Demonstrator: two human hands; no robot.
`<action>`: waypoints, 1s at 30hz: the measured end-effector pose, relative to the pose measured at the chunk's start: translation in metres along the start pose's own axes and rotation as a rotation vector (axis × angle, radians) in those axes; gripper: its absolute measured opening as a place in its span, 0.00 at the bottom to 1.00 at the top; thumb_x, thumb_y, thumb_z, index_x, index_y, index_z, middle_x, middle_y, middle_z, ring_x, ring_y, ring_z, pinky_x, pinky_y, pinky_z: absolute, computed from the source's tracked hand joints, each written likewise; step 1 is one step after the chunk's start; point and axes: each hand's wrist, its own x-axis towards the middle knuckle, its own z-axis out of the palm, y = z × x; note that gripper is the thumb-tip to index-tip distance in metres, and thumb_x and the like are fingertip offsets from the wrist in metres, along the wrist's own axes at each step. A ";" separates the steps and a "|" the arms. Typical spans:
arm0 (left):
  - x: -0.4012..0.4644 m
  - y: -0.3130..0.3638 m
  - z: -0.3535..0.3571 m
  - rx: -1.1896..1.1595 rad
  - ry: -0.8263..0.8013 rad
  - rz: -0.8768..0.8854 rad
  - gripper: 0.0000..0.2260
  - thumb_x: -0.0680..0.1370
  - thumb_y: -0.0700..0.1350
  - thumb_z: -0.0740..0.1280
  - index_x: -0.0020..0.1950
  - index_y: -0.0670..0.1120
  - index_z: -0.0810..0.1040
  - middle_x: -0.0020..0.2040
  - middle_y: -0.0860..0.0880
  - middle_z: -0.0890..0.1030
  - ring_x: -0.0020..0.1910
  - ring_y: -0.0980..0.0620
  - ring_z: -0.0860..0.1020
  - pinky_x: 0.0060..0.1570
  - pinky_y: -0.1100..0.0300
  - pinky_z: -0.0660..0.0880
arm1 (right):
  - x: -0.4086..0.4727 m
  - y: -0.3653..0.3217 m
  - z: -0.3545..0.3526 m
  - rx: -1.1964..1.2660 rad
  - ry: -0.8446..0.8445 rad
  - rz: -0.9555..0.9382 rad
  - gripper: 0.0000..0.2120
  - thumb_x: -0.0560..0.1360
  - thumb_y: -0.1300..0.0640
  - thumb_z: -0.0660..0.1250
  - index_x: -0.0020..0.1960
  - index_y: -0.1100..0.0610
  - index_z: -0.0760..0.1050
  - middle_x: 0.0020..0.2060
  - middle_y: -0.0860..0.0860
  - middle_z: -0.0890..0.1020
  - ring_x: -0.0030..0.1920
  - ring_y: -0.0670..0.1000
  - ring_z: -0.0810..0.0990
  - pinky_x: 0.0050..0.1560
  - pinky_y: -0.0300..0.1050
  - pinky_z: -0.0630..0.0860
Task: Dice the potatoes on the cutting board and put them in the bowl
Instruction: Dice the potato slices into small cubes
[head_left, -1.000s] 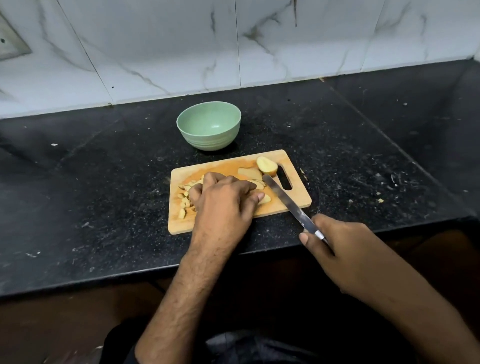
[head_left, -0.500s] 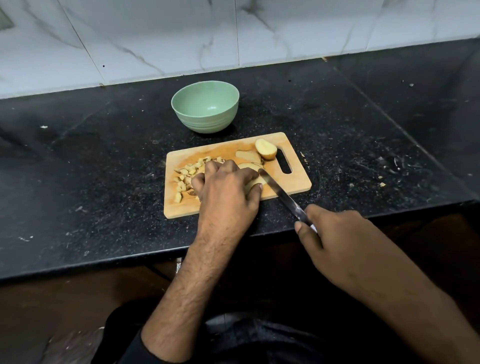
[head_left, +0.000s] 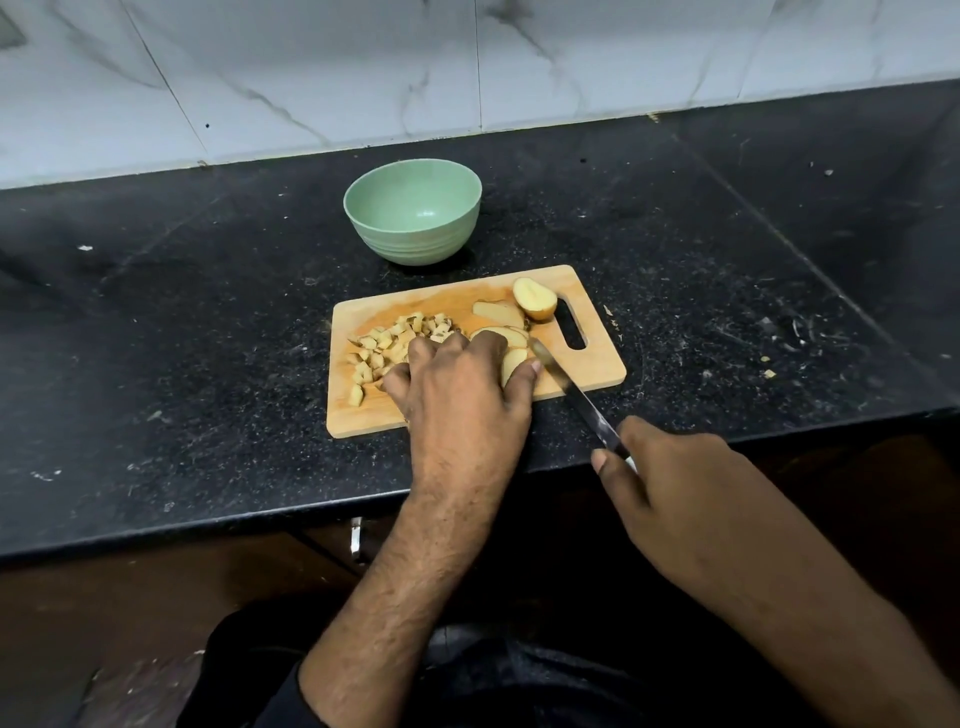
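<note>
Green bowl (head_left: 413, 208), tan cutting board (head_left: 587, 374), speckled black counter (head_left: 208, 364)

I am seeing no text, label, brand, number or sign that I can read anywhere in front of me.

Home kitchen. Evidence: black speckled stone counter (head_left: 208, 364) with crumbs and scraps; white marble-veined wall tiles (head_left: 337, 78) along its back edge; rectangular wooden cutting board (head_left: 587, 364) near its front edge; dark wooden cabinet front (head_left: 130, 613) beneath.
</note>
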 end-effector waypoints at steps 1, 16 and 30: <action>-0.001 0.001 -0.002 -0.029 -0.031 -0.011 0.20 0.78 0.64 0.64 0.61 0.53 0.79 0.53 0.54 0.80 0.58 0.50 0.68 0.50 0.52 0.53 | 0.000 0.001 0.000 0.002 -0.004 0.005 0.15 0.83 0.43 0.54 0.40 0.48 0.62 0.31 0.46 0.74 0.28 0.42 0.71 0.26 0.36 0.59; 0.004 -0.011 -0.011 -0.035 -0.144 0.017 0.12 0.78 0.53 0.69 0.62 0.55 0.81 0.58 0.53 0.79 0.60 0.50 0.66 0.53 0.52 0.57 | 0.013 -0.015 0.014 0.015 -0.010 -0.058 0.14 0.84 0.43 0.51 0.43 0.49 0.62 0.35 0.47 0.73 0.37 0.49 0.73 0.34 0.46 0.65; 0.006 -0.012 -0.008 -0.032 -0.150 0.007 0.19 0.77 0.56 0.69 0.67 0.55 0.77 0.63 0.54 0.76 0.63 0.51 0.66 0.57 0.50 0.58 | 0.009 -0.020 0.004 -0.037 -0.005 -0.084 0.14 0.84 0.44 0.49 0.43 0.49 0.60 0.35 0.47 0.73 0.36 0.51 0.73 0.34 0.46 0.66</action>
